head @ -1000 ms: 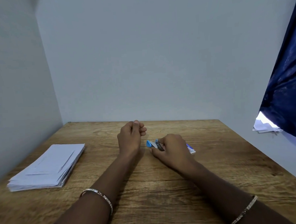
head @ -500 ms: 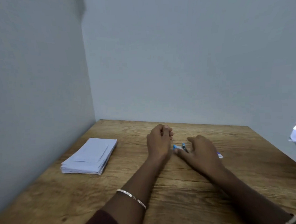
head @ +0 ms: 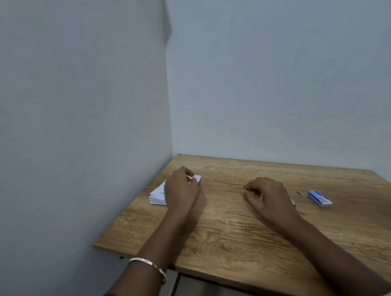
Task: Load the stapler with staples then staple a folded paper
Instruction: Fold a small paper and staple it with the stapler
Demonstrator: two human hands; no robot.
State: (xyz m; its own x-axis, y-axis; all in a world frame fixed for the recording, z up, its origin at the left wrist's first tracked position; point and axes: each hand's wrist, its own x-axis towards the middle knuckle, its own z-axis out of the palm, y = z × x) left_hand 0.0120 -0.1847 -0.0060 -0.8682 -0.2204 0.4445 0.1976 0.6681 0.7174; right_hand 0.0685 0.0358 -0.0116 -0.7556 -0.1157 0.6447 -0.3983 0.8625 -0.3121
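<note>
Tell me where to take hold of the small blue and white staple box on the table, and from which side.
Take the staple box across its two long sides, near the middle, coming down from above. It lies flat on the table with its length running diagonally, so turn the grip to match. The right hand is nearest; the loose staple strip lies just left of the box, so avoid sweeping in from there.

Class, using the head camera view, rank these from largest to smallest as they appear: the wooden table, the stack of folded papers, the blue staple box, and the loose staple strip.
1. wooden table
2. stack of folded papers, partly hidden under the left hand
3. blue staple box
4. loose staple strip
</note>
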